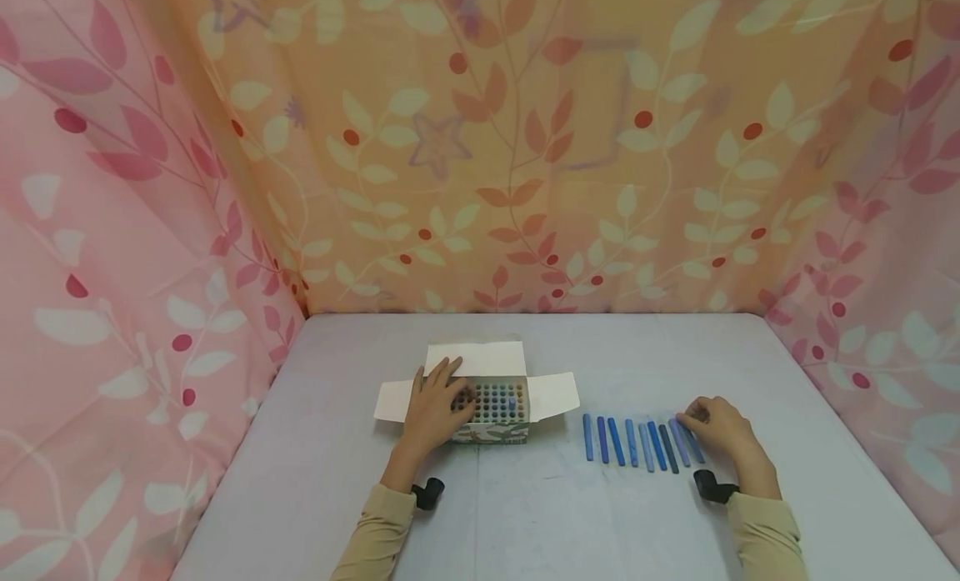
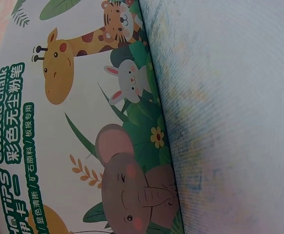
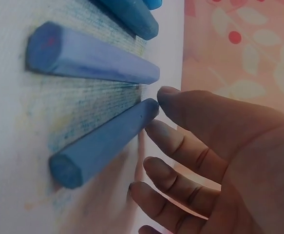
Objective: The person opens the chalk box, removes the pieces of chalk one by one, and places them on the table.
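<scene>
My left hand (image 1: 435, 406) lies over the left part of an open chalk box (image 1: 491, 433), fingers spread, thumb and index finger above the chalk ends. Inside stand rows of chalk sticks, one blue stick (image 1: 512, 403) rising above the others. The left wrist view shows only the box's printed side (image 2: 88, 117) and the table; the hand is out of it. My right hand (image 1: 722, 431) is at the right end of a row of blue and violet chalks (image 1: 633, 443). Its thumb and index finger pinch the far end of a grey-blue chalk stick (image 3: 105, 141) lying on the table.
White box flaps (image 1: 552, 396) stick out at the sides and back of the box. A violet chalk stick (image 3: 98, 56) lies beside the grey-blue one. Bluish chalk dust marks the white table (image 1: 525, 514). Patterned curtains (image 1: 495, 147) surround the table's back and sides.
</scene>
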The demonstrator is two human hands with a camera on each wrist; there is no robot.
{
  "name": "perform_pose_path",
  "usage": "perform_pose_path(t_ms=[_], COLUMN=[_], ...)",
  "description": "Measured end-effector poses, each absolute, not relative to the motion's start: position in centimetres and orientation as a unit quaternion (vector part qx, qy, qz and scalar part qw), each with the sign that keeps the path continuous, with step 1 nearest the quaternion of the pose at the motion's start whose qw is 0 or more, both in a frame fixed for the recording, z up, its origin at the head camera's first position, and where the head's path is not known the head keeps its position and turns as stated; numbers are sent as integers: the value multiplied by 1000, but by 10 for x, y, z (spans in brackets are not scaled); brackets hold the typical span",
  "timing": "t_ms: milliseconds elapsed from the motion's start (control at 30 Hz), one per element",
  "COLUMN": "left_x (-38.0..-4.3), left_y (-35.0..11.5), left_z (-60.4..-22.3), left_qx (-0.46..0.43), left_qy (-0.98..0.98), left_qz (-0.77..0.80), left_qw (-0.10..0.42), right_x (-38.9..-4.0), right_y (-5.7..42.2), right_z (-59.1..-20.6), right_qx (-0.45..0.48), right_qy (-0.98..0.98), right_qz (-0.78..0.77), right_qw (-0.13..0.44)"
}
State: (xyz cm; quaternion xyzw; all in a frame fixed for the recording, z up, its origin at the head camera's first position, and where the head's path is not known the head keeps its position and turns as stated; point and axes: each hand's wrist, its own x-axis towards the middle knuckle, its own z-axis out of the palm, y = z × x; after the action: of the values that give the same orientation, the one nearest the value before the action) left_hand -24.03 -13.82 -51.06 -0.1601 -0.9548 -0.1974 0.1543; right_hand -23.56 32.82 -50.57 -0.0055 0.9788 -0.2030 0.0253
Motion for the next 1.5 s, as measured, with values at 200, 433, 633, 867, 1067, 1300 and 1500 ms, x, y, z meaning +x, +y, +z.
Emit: perform_pose_path(t_ms=[200,433,633,867,1067,1300,1500], left_x=[-240,-240,-241,-241,-241,-240,-241], left_y=[-138,-138,-138,-138,-138,-138,-138], left_z=[-512,-512,-512,-512,-511,-510,-511], left_qx=[-158,-162,-160,-160,-159,-160,-158], left_qy=[-954,-952,-954,-953,-954,-953,-955], left_qz=[-203,-207,-202,-206,-200,-206,-199], left_qw=[151,158,155,155,157,157,155], right_x=[-234,-234,-237,-242,-247,-253,-256], right_y=[324,310,293,268,242,215,193], right_z=[-504,-492,-480,-473,-474,-475,-474], right_qx=[3,-3,-30,-58,-89,-124,-165], right_qy=[982,976,963,956,949,941,926], right_qz=[-187,-197,-233,-253,-258,-265,-282], right_qw=[-15,-96,-133,-140,-155,-169,-187])
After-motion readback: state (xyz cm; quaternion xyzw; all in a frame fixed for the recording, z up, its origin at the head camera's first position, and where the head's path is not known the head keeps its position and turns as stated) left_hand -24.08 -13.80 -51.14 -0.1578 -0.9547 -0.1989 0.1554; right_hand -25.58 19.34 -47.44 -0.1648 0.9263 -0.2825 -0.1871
